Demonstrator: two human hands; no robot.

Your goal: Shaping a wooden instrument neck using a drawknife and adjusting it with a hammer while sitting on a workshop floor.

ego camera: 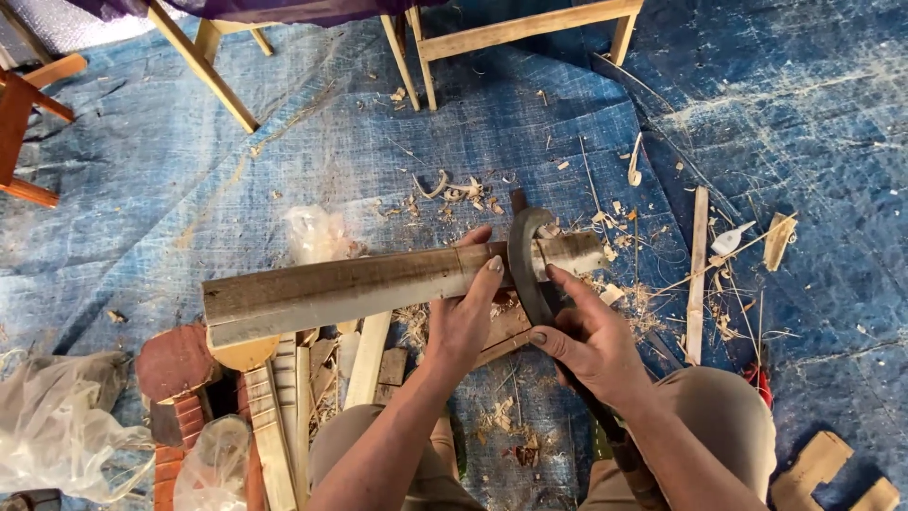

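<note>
My left hand (pixel 463 317) is clamped on a long grey weathered wooden plank (pixel 378 284). Just beside it, my right hand (pixel 586 341) grips a dark curved metal blade (pixel 526 248) resting on that plank.

Two hands on work: left hand (pixel 463 317), right hand (pixel 586 336). One long grey plank (pixel 359 284) held across. One curved dark blade (pixel 526 255). One blue tarp (pixel 804 114). Two clear plastic bags: bigger bag (pixel 57 416), smaller bag (pixel 213 464). One reddish wooden chair (pixel 24 123) at left edge. Pale wooden furniture legs: five in view, nearest leg (pixel 203 66). Wood shavings and slats: too many to count.
</note>
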